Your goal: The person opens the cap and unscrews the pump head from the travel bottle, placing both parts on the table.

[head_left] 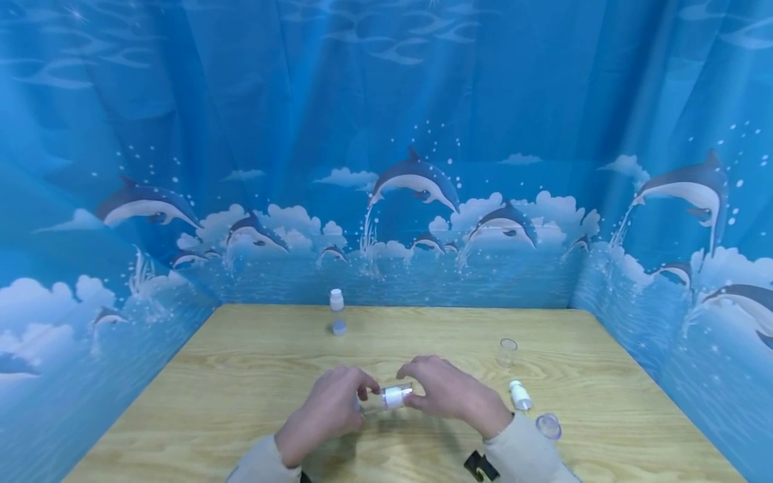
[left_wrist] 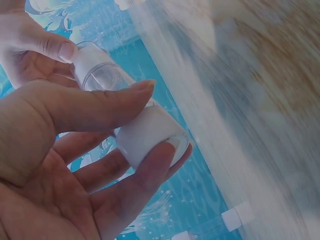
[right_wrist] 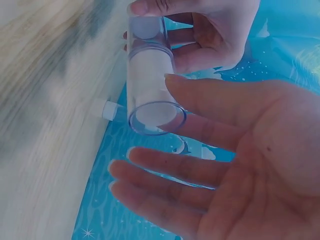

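Observation:
In the head view, a clear plastic bottle tube [head_left: 396, 396] with a white section inside lies between my two hands, low over the table. My left hand [head_left: 335, 402] pinches one end of it; the left wrist view shows thumb and fingers around a white end piece [left_wrist: 145, 131]. At the other end, my right hand [head_left: 449, 392] holds the tube between thumb and index finger, close to the open rim [right_wrist: 157, 118]. The other three right fingers are stretched out below the tube in the right wrist view.
To the right stand a clear cup-like cap [head_left: 506, 353], a small white bottle with a nozzle [head_left: 520, 396] and a clear ring-shaped piece [head_left: 548, 426]. Another clear-and-white bottle [head_left: 337, 312] is near the wooden table's [head_left: 260, 355] back edge. A blue dolphin curtain [head_left: 386, 121] surrounds the table.

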Available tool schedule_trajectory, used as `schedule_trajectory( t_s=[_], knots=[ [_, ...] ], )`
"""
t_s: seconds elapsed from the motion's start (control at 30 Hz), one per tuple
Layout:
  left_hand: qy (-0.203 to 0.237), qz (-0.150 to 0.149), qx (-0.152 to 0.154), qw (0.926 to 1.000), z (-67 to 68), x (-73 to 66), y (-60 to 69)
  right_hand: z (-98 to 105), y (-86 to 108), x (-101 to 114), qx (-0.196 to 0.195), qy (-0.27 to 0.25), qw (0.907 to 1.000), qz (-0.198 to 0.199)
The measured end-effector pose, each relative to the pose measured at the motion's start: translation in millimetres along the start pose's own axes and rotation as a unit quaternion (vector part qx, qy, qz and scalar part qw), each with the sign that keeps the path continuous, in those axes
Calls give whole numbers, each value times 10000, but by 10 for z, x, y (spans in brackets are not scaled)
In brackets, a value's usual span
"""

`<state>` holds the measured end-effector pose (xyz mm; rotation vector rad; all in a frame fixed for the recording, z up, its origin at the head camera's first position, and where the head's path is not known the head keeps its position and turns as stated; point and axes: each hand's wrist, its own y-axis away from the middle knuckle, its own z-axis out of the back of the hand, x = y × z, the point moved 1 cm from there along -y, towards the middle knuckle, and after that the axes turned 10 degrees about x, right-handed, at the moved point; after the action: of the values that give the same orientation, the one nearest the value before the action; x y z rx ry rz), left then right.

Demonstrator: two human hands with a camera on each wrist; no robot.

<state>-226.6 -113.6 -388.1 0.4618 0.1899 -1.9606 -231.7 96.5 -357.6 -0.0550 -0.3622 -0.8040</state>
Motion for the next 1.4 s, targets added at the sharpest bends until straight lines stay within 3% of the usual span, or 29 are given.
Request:
schedule_trajectory(
  t_s=[0.3,0.5,0.73,1.1,1.4],
  knots=[
    [96,-118,152,9998,12,-7,-17,-49,-61,11,139,-164,9993,298],
    [91,-74,197,9997,20,-16,-24,-64,-83,34,114,-360,9990,228],
    [27,107,300,9995,36,-16,-29,-68,-91,57,78,-226,9994,267],
    [311,113,261,9991,29,-30,-17,-74,-74,55,-91,-733,9972,-77],
    [406,70,406,9983,31,-43,-15,-77,-69,69,-79,-701,9973,-216]
  ],
)
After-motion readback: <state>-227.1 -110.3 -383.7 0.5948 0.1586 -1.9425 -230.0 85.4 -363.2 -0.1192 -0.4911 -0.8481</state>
